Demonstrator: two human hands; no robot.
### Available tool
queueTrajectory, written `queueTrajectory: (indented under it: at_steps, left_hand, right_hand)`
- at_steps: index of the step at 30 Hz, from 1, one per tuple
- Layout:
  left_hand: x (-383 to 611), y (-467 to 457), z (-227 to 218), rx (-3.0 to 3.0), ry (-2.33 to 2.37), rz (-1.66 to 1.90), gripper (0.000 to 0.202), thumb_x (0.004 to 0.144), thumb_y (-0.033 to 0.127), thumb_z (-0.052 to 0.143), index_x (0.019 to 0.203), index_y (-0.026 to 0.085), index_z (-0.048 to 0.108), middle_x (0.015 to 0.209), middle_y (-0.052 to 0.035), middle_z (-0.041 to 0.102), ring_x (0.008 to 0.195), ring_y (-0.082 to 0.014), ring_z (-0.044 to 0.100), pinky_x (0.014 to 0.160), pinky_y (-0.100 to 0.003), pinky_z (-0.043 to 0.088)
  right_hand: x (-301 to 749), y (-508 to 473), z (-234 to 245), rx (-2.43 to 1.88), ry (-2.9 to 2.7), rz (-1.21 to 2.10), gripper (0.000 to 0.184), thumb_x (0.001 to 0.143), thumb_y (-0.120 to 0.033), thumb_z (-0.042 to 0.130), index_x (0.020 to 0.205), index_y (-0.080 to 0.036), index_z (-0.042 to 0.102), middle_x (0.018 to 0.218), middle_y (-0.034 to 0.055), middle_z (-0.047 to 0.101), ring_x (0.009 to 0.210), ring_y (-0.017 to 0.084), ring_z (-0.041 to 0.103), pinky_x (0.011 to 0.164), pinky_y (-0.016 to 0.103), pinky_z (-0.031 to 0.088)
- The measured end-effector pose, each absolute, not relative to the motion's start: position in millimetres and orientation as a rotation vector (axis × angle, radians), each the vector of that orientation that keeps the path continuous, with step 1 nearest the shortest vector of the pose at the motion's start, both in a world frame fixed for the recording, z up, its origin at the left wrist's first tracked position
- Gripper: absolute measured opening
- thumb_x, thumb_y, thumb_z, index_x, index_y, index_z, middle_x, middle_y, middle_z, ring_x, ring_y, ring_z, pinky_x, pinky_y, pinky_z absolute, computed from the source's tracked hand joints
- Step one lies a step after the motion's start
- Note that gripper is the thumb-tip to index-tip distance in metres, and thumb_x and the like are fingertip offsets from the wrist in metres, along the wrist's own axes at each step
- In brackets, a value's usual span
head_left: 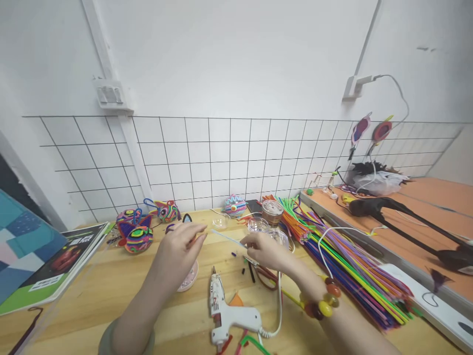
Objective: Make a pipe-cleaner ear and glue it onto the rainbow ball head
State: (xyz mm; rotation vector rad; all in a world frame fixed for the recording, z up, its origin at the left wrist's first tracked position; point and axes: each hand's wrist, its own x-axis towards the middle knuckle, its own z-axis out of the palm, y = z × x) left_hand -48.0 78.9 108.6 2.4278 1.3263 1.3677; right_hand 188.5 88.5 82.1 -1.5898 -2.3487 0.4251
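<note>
R hand (260, 248) is pinching lt-blue strip (226, 237), tip pointing 10 o'clock; L hand (182, 247) is hovering at strip's 9 o'clock, can't tell its grip.

Both hands (180, 246) (265, 249) curled, near but apart

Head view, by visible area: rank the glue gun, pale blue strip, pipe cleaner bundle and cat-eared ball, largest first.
1. Pipe cleaner bundle
2. Glue gun
3. Cat-eared ball
4. Pale blue strip in the right hand
</note>
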Motion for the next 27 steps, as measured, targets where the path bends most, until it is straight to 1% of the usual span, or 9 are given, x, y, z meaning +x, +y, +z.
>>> queueTrajectory:
  at_steps: [2, 4, 8, 11, 13, 16, 19, 22, 27]
  left_hand:
    - [-46.7, 83.2, 104.5, 2.598, 1.282, 1.28, 0.022, 0.084, 0.025, 0.047, 0.094, 0.023, 0.067, 0.095, -0.007, 0.069, 0.09, -0.0236, 0.059, 0.079, -0.039, 0.047]
    - [-48.2, 84.9, 104.7, 2.686, 1.249, 1.211, 0.025, 0.085, 0.022, 0.045, 0.097, 0.022, 0.067, 0.099, -0.0072, 0.068, 0.093, -0.0233, 0.058, 0.082, -0.039, 0.046]
    - [-62.7, 78.8, 118.3, 2.539, 1.458, 1.477, 0.026, 0.086, 0.025, 0.045, 0.102, 0.021, 0.065, 0.101, -0.0078, 0.068, 0.096, -0.0228, 0.058, 0.089, -0.04, 0.043]
    - [-74.9, 70.4, 129.4, 2.124, 1.72, 1.749, 0.027, 0.084, 0.033, 0.05, 0.104, 0.023, 0.064, 0.095, -0.0047, 0.069, 0.086, -0.0208, 0.061, 0.082, -0.036, 0.047]
    - [-77.2, 68.0, 131.2, 1.934, 1.736, 1.784, 0.029, 0.082, 0.037, 0.053, 0.104, 0.024, 0.064, 0.093, -0.0038, 0.07, 0.082, -0.02, 0.063, 0.076, -0.034, 0.05]
    - [-66.8, 70.8, 123.7, 2.007, 1.61, 1.525, 0.026, 0.08, 0.036, 0.055, 0.098, 0.022, 0.067, 0.094, -0.0052, 0.07, 0.084, -0.021, 0.063, 0.074, -0.032, 0.05]
    - [-44.5, 73.5, 111.2, 2.355, 1.412, 1.018, 0.021, 0.083, 0.03, 0.051, 0.09, 0.023, 0.069, 0.092, -0.0057, 0.07, 0.087, -0.0212, 0.061, 0.077, -0.033, 0.046]
    - [-24.7, 70.3, 103.9, 2.508, 1.372, 0.672, 0.03, 0.089, 0.027, 0.039, 0.081, 0.021, 0.067, 0.081, -0.0051, 0.067, 0.08, -0.0195, 0.059, 0.072, -0.03, 0.043]
    - [-16.9, 67.7, 102.6, 2.51, 1.476, 0.459, 0.032, 0.088, 0.024, 0.039, 0.07, 0.019, 0.065, 0.075, -0.0049, 0.064, 0.076, -0.0179, 0.057, 0.068, -0.026, 0.039]
  right_hand:
    - [193.2, 78.6, 95.2, -1.534, -2.328, 0.455, 0.033, 0.072, -0.007, 0.046, 0.092, -0.019, 0.07, 0.075, 0.0017, 0.065, 0.067, 0.015, 0.056, 0.057, 0.022, 0.038]
    - [197.1, 71.6, 104.2, -1.502, -2.301, 0.466, 0.035, 0.071, -0.009, 0.046, 0.095, -0.018, 0.07, 0.08, 0.0041, 0.065, 0.071, 0.017, 0.057, 0.061, 0.024, 0.038]
    - [201.5, 67.5, 108.6, -1.489, -2.274, 0.5, 0.035, 0.07, -0.01, 0.043, 0.092, -0.018, 0.071, 0.086, 0.0076, 0.066, 0.076, 0.02, 0.058, 0.066, 0.027, 0.039]
    - [201.8, 69.5, 106.3, -1.493, -2.293, 0.492, 0.034, 0.071, -0.011, 0.044, 0.089, -0.018, 0.071, 0.087, 0.0083, 0.066, 0.078, 0.021, 0.058, 0.068, 0.028, 0.04]
    - [200.9, 70.4, 105.6, -1.471, -2.324, 0.464, 0.031, 0.072, -0.011, 0.044, 0.086, -0.019, 0.071, 0.085, 0.0079, 0.065, 0.079, 0.021, 0.058, 0.068, 0.028, 0.04]
    - [198.6, 69.9, 106.7, -1.447, -2.363, 0.431, 0.03, 0.073, -0.01, 0.043, 0.081, -0.02, 0.07, 0.084, 0.0072, 0.063, 0.078, 0.02, 0.058, 0.068, 0.027, 0.04]
    - [196.3, 69.8, 107.8, -1.468, -2.384, 0.328, 0.03, 0.073, -0.008, 0.043, 0.082, -0.019, 0.07, 0.085, 0.0079, 0.062, 0.078, 0.02, 0.058, 0.068, 0.027, 0.039]
    - [196.1, 72.3, 107.4, -1.507, -2.385, 0.196, 0.031, 0.072, -0.006, 0.043, 0.083, -0.018, 0.07, 0.084, 0.0081, 0.06, 0.075, 0.02, 0.057, 0.067, 0.028, 0.039]
    - [200.4, 77.8, 105.4, -1.435, -2.358, 0.162, 0.032, 0.073, -0.006, 0.043, 0.087, -0.018, 0.07, 0.086, 0.0079, 0.06, 0.077, 0.02, 0.057, 0.068, 0.028, 0.04]
